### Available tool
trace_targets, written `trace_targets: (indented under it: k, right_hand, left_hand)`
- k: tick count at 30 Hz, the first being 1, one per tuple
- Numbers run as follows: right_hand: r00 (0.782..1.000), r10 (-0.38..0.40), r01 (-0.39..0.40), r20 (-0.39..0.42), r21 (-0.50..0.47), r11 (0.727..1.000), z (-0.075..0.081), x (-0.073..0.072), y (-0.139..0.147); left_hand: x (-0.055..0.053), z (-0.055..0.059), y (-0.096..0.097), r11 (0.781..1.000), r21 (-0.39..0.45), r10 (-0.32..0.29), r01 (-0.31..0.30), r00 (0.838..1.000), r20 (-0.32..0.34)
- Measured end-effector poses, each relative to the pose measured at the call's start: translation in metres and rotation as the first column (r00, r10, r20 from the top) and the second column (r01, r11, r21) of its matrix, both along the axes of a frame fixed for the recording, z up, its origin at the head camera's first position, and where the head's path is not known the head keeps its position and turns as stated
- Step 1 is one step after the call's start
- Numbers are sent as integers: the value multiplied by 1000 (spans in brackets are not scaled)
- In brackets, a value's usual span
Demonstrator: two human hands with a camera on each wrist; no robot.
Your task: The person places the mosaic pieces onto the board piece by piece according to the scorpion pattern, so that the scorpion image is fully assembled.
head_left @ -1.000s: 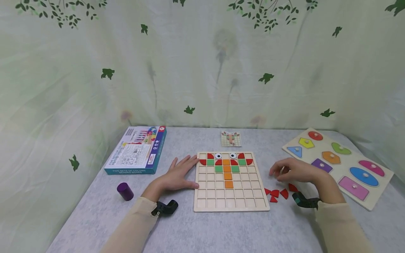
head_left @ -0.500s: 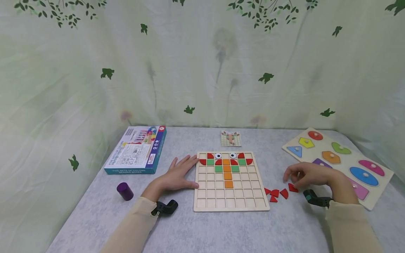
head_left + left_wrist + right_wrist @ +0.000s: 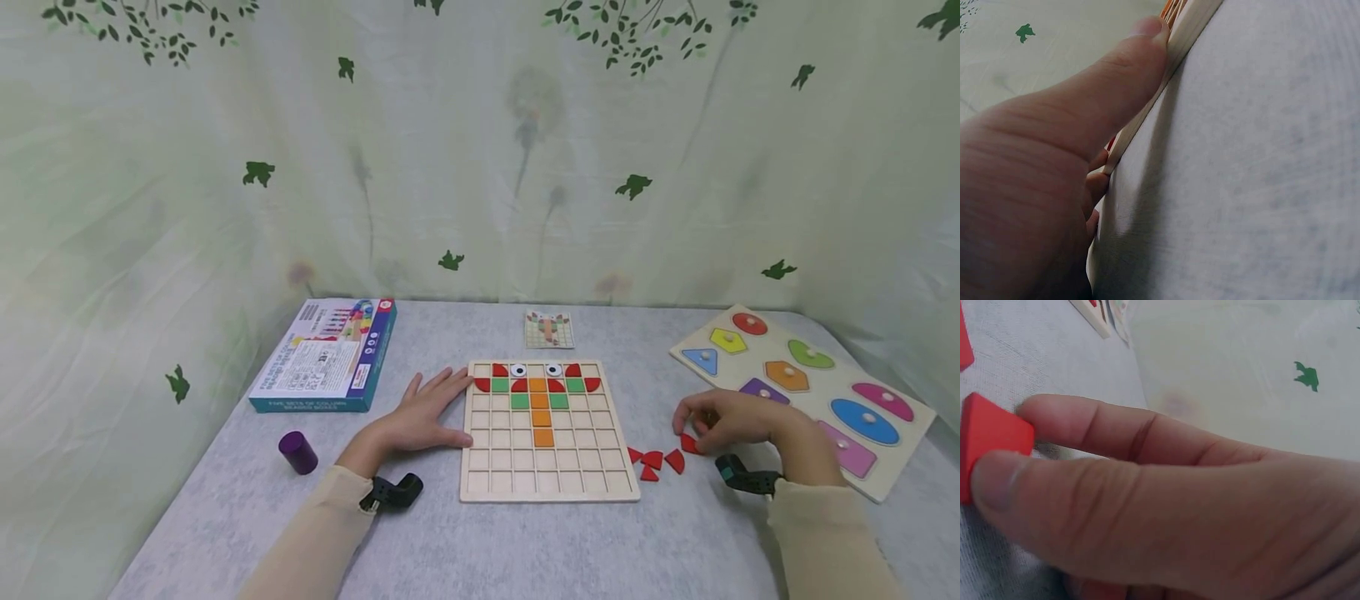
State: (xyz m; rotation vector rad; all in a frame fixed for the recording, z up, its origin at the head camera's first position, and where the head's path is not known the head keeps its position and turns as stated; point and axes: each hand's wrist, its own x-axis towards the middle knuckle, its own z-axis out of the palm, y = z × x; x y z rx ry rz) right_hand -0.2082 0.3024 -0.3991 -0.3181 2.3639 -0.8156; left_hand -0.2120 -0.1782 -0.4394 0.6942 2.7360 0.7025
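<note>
A light wooden grid board [image 3: 525, 461] lies in front of me, its upper cells holding red, green and orange pieces and two eye pieces. My left hand [image 3: 412, 423] rests at the board's left edge with fingers spread; in the left wrist view the thumb [image 3: 1141, 56] presses on the rim. Right of the board, my right hand [image 3: 738, 418] pinches a red quarter-circle piece [image 3: 1000, 428] between thumb and index finger, down at the tabletop. Several other red quarter-circle pieces [image 3: 652, 459] are scattered between that hand and the board.
Behind the board lies a small pattern card [image 3: 548, 330]. A shape puzzle board [image 3: 757, 346] with knobbed pieces is at the right, partly behind my right forearm. On the left are a flat box [image 3: 322, 362] and a purple cylinder [image 3: 297, 452]. A printed curtain [image 3: 480, 150] hangs behind.
My right hand has moved right and down from above the red pieces to the rightmost one and now pinches it. The left hand has stayed at the board's edge.
</note>
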Motion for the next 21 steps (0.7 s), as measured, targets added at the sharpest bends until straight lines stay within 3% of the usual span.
trace_targets:
  k: [8, 21]
  right_hand:
    - [991, -15, 22, -134, 47, 999, -7, -6, -11]
    - [961, -84, 100, -264, 48, 994, -14, -13, -32]
  left_hand:
    - [1, 1, 0, 1000, 0, 1, -1, 1000, 5]
    - [1, 2, 0, 1000, -6, -3, 3, 1000, -13]
